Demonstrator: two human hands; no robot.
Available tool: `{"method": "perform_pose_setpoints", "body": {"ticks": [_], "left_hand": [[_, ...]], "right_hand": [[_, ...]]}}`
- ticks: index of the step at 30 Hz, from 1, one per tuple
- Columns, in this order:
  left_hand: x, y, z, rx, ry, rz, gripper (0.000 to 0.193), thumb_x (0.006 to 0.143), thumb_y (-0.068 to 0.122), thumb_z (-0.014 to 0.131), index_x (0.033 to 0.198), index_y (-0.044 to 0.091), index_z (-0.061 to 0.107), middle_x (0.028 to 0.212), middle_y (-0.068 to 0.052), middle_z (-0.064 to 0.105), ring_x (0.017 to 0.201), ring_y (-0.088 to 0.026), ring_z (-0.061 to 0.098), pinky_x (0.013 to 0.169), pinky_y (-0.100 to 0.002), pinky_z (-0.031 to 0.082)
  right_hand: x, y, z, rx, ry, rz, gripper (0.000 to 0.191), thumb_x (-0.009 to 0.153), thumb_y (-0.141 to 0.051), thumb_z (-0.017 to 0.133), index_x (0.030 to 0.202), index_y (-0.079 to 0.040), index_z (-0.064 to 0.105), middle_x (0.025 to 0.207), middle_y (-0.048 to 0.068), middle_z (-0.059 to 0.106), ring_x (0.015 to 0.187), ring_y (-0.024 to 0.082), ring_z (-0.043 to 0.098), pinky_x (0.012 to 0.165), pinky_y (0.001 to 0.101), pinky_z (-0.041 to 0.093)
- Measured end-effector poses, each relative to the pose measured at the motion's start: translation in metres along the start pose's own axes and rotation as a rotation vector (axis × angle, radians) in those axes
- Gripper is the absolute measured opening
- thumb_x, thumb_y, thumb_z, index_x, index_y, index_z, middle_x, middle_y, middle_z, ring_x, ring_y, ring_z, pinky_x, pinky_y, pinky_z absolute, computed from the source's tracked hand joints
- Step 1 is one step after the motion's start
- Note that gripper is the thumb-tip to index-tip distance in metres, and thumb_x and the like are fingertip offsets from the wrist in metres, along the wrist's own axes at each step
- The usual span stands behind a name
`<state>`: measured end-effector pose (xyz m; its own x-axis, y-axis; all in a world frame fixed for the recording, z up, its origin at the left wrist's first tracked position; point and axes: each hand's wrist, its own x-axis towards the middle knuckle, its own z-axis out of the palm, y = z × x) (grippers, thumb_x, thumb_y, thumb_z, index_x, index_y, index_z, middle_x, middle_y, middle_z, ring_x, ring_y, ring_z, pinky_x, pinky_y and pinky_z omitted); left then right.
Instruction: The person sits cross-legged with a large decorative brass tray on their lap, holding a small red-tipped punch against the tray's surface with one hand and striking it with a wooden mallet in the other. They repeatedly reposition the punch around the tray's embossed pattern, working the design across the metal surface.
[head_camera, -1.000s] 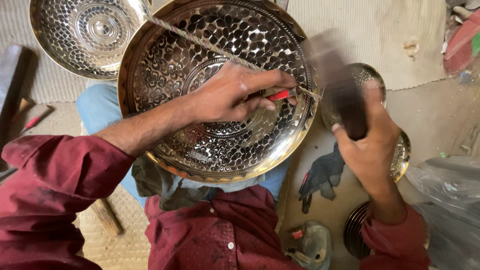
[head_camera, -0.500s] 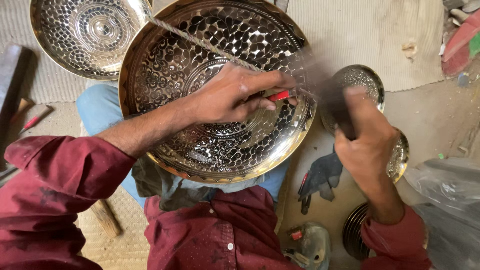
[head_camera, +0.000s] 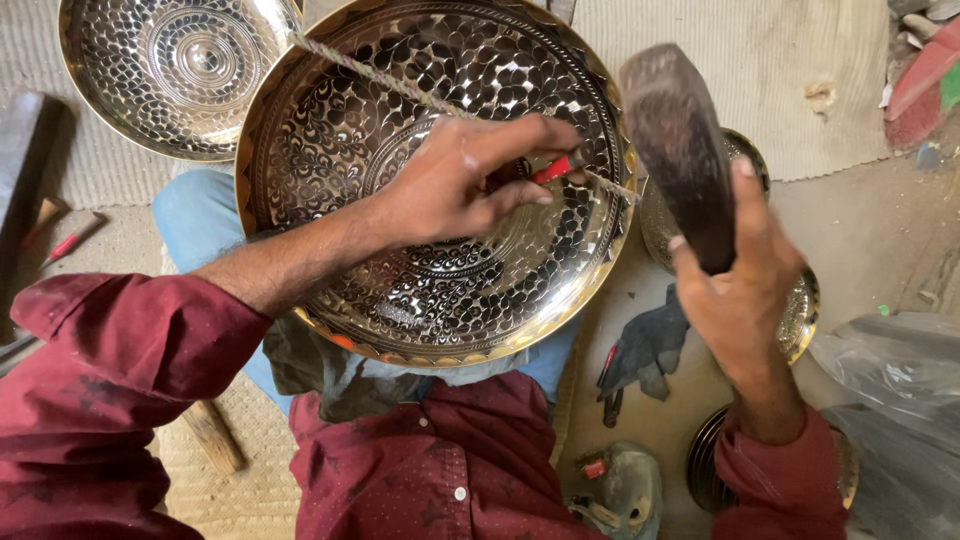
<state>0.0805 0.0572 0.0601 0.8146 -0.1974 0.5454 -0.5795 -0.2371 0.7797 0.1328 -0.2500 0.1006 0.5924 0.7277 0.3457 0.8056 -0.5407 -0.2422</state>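
A large shiny brass tray (head_camera: 330, 130) with a hammered scale pattern rests on my lap, a taut twisted cord (head_camera: 370, 78) crossing it. My left hand (head_camera: 460, 185) lies on the tray's centre and pinches a small red-handled punch (head_camera: 556, 167) against the metal. My right hand (head_camera: 735, 290) is to the right of the tray, gripping a dark wooden mallet (head_camera: 680, 150) whose head is raised beside the tray's right rim, above the punch.
A second patterned brass tray (head_camera: 170, 70) lies at the top left. Smaller brass dishes (head_camera: 805, 310) sit under my right hand, with a dark glove (head_camera: 645, 345) and small tools on the floor. A woven mat (head_camera: 760, 80) lies behind, clear plastic (head_camera: 890, 400) at the right.
The mallet swung down towards the punch half a second ago and is now lifted up again. My left hand and the punch have stayed in place on the tray.
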Motion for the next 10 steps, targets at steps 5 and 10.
{"method": "perform_pose_setpoints", "body": {"ticks": [5, 10], "left_hand": [[0.0001, 0.0032, -0.0023, 0.070, 0.013, 0.052, 0.041, 0.100, 0.010, 0.075, 0.136, 0.005, 0.055, 0.114, -0.008, 0.078, 0.090, -0.020, 0.080, 0.074, -0.032, 0.067], [0.0002, 0.0038, -0.0025, 0.068, 0.011, 0.032, 0.040, 0.101, 0.010, 0.074, 0.136, 0.005, 0.055, 0.112, -0.008, 0.078, 0.088, -0.019, 0.080, 0.072, -0.033, 0.066]], "right_hand": [[-0.0102, -0.0019, -0.0051, 0.451, 0.139, 0.279, 0.087, 0.100, 0.009, 0.075, 0.162, -0.012, 0.020, 0.115, 0.014, 0.062, 0.095, 0.019, 0.068, 0.083, 0.0285, 0.061], [-0.0085, -0.0033, 0.0026, 0.073, -0.089, 0.356, 0.091, 0.097, 0.014, 0.080, 0.167, -0.021, 0.035, 0.098, 0.012, 0.068, 0.081, 0.019, 0.071, 0.076, 0.0314, 0.060]]}}
